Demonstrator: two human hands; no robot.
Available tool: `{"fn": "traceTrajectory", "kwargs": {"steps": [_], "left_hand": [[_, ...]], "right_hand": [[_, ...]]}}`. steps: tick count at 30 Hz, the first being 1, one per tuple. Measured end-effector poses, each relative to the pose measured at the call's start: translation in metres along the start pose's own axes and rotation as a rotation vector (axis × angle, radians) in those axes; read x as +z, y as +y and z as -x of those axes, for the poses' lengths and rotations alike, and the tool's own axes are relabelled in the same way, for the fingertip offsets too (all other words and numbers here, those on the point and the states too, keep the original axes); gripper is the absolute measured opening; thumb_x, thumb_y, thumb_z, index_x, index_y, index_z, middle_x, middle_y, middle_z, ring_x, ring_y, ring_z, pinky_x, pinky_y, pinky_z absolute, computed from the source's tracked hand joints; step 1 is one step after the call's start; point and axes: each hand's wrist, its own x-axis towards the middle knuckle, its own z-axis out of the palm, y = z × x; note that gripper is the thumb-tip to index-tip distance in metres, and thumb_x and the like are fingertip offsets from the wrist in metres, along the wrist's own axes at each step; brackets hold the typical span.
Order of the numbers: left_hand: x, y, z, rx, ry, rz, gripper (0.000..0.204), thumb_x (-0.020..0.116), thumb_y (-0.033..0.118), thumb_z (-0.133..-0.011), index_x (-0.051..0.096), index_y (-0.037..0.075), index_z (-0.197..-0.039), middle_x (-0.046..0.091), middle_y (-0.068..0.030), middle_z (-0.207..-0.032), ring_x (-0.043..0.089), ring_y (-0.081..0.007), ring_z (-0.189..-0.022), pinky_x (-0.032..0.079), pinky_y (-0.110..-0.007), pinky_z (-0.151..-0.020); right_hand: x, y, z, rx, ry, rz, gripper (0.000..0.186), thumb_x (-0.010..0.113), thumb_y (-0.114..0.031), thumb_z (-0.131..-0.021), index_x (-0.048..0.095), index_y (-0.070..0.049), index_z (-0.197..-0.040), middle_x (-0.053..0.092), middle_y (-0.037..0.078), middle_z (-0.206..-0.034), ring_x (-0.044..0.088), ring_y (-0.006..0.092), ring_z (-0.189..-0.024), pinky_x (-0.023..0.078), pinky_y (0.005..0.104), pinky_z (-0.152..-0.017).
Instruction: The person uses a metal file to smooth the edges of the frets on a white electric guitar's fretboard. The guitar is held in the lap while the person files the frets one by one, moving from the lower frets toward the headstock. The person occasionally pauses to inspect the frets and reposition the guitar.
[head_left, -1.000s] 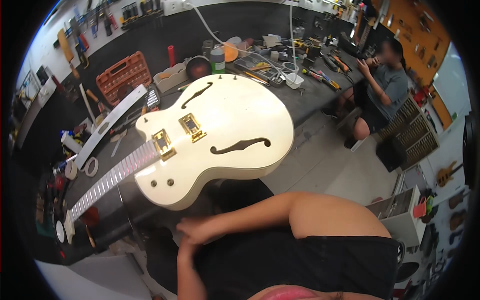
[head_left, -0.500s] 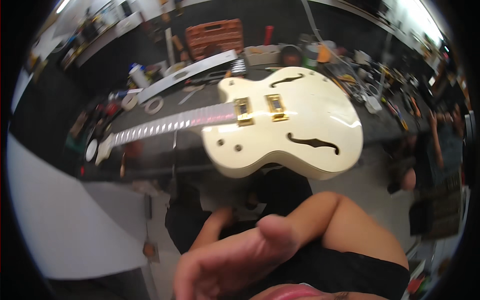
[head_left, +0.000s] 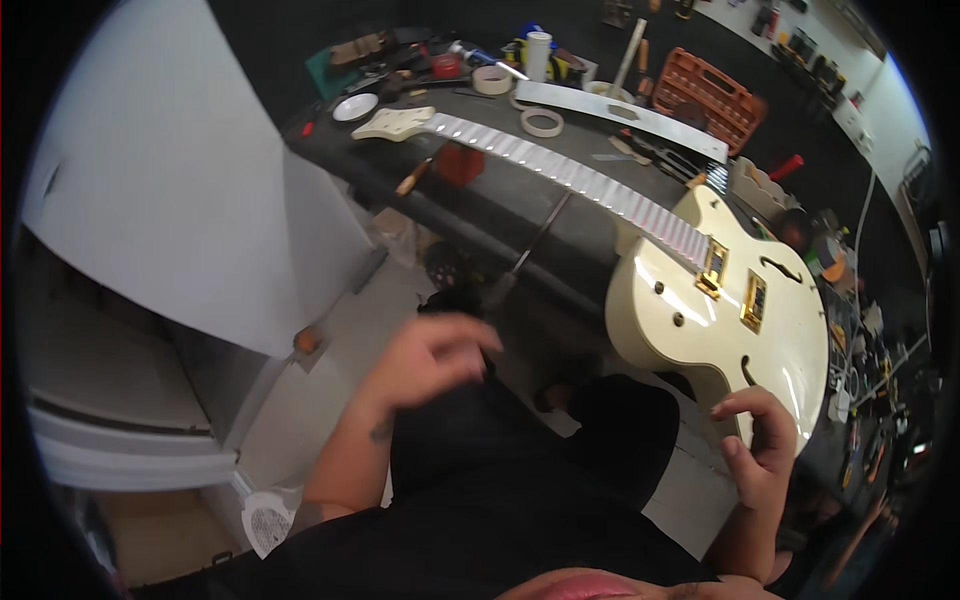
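Observation:
A cream hollow-body guitar (head_left: 650, 290) lies face up across the bench, with gold pickups and dark f-holes. Its neck, covered in pale strips between the frets, runs to a headstock (head_left: 397, 123) at the far left. My left hand (head_left: 430, 360) hangs in the air before the bench edge, fingers loosely bent, apart and slightly blurred; nothing shows in it. Close by the guitar body's near edge is my right hand (head_left: 762, 435), thumb and fingers apart and holding nothing. It overlaps the body in view; I cannot tell whether it touches.
A reddish block (head_left: 460, 164) sits below the neck, beside a wooden-handled tool (head_left: 413, 178). Behind lie a tape roll (head_left: 541, 122), a long metal straightedge (head_left: 655, 128) and an orange tool case (head_left: 710, 95). Several tools crowd the right side. A white panel (head_left: 190, 170) stands at left.
The view has swung left, so the guitar appears farther right and tilted. One hand, raised large in front of the view before, has lowered; both hands now show apart.

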Motion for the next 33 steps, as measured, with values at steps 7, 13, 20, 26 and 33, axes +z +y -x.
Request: {"fn": "traceTrajectory", "kwargs": {"steps": [7, 13, 20, 26, 33], "left_hand": [[-0.121, -0.091, -0.100, -0.014, 0.999, -0.714, 0.036, 0.075, 0.017, -0.098, 0.071, 0.000, -0.130, 0.072, -0.0139, -0.103, 0.072, -0.0310, -0.096, 0.057, -0.045, -0.087], [-0.161, -0.135, -0.155, -0.137, 0.743, -1.140, 0.024, 0.070, 0.018, -0.097, 0.073, 0.004, -0.116, 0.069, -0.0215, -0.118, 0.068, -0.0433, -0.114, 0.057, -0.054, -0.099], [-0.241, -0.160, -0.154, -0.210, 0.854, -1.214, 0.028, 0.070, 0.016, -0.097, 0.077, 0.008, -0.123, 0.071, -0.0188, -0.121, 0.065, -0.0451, -0.118, 0.055, -0.055, -0.103], [-0.244, -0.162, -0.117, -0.155, 0.919, -1.096, 0.030, 0.072, 0.017, -0.096, 0.076, 0.009, -0.125, 0.072, -0.0208, -0.119, 0.067, -0.0450, -0.114, 0.056, -0.054, -0.100], [-0.241, -0.117, -0.063, -0.439, 0.794, -1.001, 0.028, 0.068, 0.014, -0.096, 0.073, 0.003, -0.121, 0.075, -0.0236, -0.108, 0.071, -0.0466, -0.103, 0.056, -0.056, -0.091]], "right_hand": [[0.010, 0.002, -0.029, -0.157, -0.132, 0.370, 0.041, 0.080, -0.004, -0.082, 0.069, 0.000, -0.121, 0.073, 0.016, -0.108, 0.071, 0.0328, -0.102, 0.053, 0.0422, -0.096], [-0.012, 0.003, -0.002, 0.026, -0.092, 0.358, 0.057, 0.082, -0.004, -0.079, 0.065, 0.001, -0.134, 0.077, 0.016, -0.107, 0.073, 0.0323, -0.107, 0.053, 0.0421, -0.102], [-0.021, 0.007, 0.009, 0.095, -0.012, 0.346, 0.052, 0.080, -0.004, -0.082, 0.065, 0.004, -0.131, 0.077, 0.015, -0.104, 0.072, 0.0281, -0.105, 0.052, 0.0430, -0.106], [-0.023, 0.005, -0.010, 0.122, -0.041, 0.380, 0.046, 0.080, -0.003, -0.079, 0.069, 0.001, -0.123, 0.076, 0.013, -0.103, 0.071, 0.0289, -0.099, 0.053, 0.0402, -0.098], [-0.046, -0.027, -0.050, -0.135, -0.138, 0.571, 0.047, 0.080, 0.004, -0.071, 0.070, 0.000, -0.117, 0.074, 0.016, -0.102, 0.072, 0.0363, -0.096, 0.054, 0.0422, -0.089]]}}
